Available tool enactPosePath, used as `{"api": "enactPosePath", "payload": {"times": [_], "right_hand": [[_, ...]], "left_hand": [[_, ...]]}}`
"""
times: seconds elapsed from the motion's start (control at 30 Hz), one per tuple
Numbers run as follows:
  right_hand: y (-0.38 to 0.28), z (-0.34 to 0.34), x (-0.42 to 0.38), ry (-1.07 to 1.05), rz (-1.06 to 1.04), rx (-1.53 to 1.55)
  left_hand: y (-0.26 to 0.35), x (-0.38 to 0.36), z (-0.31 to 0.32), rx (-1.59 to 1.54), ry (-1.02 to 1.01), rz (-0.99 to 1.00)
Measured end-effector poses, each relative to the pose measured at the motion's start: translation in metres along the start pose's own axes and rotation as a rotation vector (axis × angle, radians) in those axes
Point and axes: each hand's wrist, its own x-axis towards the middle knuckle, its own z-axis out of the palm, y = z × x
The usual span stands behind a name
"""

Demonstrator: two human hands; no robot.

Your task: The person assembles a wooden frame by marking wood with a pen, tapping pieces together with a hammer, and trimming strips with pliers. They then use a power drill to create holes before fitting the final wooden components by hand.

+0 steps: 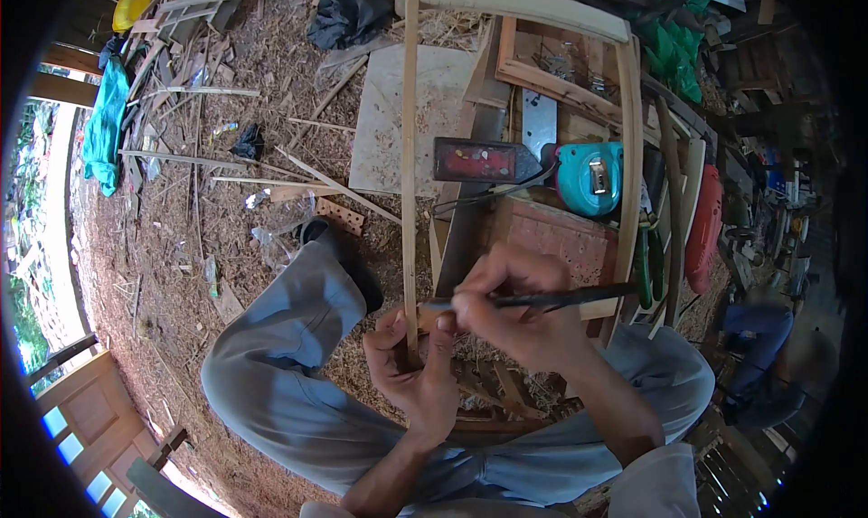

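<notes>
My left hand [414,373] is closed around the near end of a long, thin wooden strip [410,156], and a small orange-brown wood piece [432,316] shows by its thumb. In my right hand [524,306], the fingers pinch a long, slim dark tool [579,297]; its exact kind cannot be made out. The tool's tip meets the wood beside my left thumb. A curved wooden piece [524,7] lies across the strip's far end, and a second strip [630,156] runs down on the right.
A teal tape measure [588,179] and a dark block with a red inset [475,161] lie ahead on the workbench. Beyond is a wooden tray [565,61] with small metal pieces. Wood scraps and shavings cover the ground [181,247]. Another person's leg [755,346] shows at right.
</notes>
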Motion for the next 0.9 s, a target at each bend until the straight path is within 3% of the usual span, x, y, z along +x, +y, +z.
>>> {"api": "enactPosePath", "payload": {"times": [0.17,0.3,0.37,0.53,0.63,0.9], "right_hand": [[-0.052,-0.035,-0.003,0.241,0.047,-0.13],[-0.082,-0.086,-0.019,0.199,0.141,-0.48],[-0.086,-0.097,-0.025,0.023,0.078,-0.828],[-0.08,-0.112,-0.04,-0.059,-0.019,-0.919],[-0.084,-0.112,-0.044,-0.07,0.09,-1.069],[-0.088,-0.099,-0.031,-0.123,0.156,-1.081]], "left_hand": [[-0.007,0.0,-0.006,0.055,0.006,0.0],[-0.011,0.002,-0.004,0.068,0.021,0.077],[-0.011,0.003,-0.003,0.021,0.02,0.028],[-0.018,0.003,-0.006,0.009,0.012,0.062],[-0.014,0.003,-0.003,0.022,0.013,0.091],[-0.013,0.002,-0.002,0.018,0.022,0.073]]}}
